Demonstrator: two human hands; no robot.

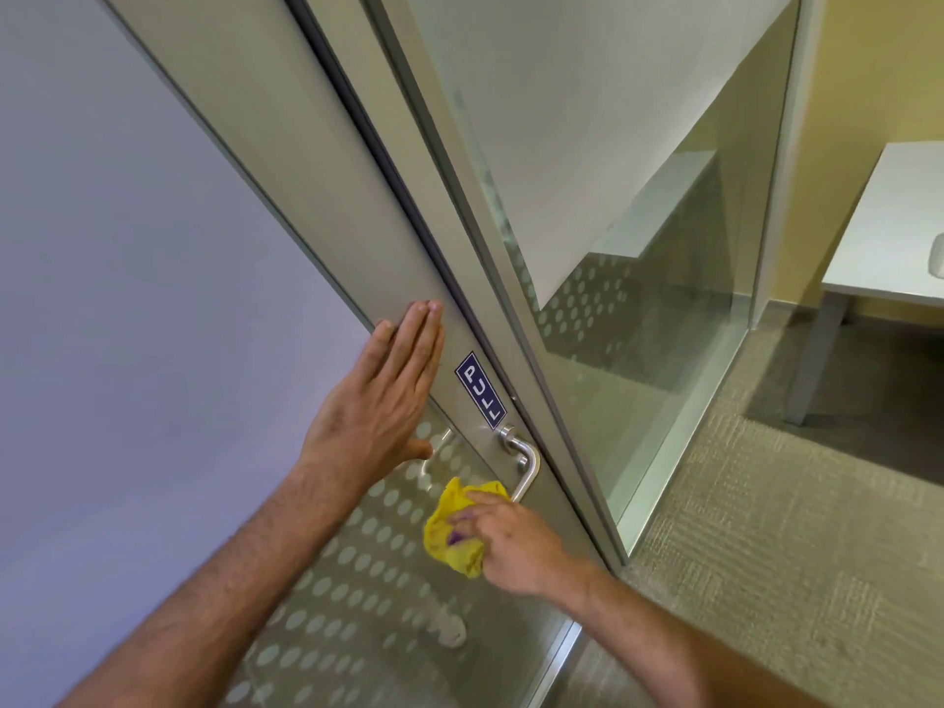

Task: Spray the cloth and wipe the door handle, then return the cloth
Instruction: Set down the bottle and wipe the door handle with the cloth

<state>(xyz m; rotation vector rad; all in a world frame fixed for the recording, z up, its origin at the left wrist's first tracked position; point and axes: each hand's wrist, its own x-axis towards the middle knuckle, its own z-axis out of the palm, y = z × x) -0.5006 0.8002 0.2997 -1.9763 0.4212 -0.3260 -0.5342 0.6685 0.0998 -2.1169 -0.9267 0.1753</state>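
Our right hand point(516, 544) closes its fingers on the bunched yellow cloth point(452, 528), pressing it against the lower end of the metal door handle point(523, 465). Our left hand point(380, 396) lies flat and empty on the door frame point(327, 222), beside the PULL sign point(480, 389).

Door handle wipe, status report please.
Left hand flat on door frame. Right hand holds yellow cloth at door handle end. Nothing obstructing.

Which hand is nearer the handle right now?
Right. The right hand presses the cloth against the handle's lower end; the left hand lies flat on the door frame, up-left of it.
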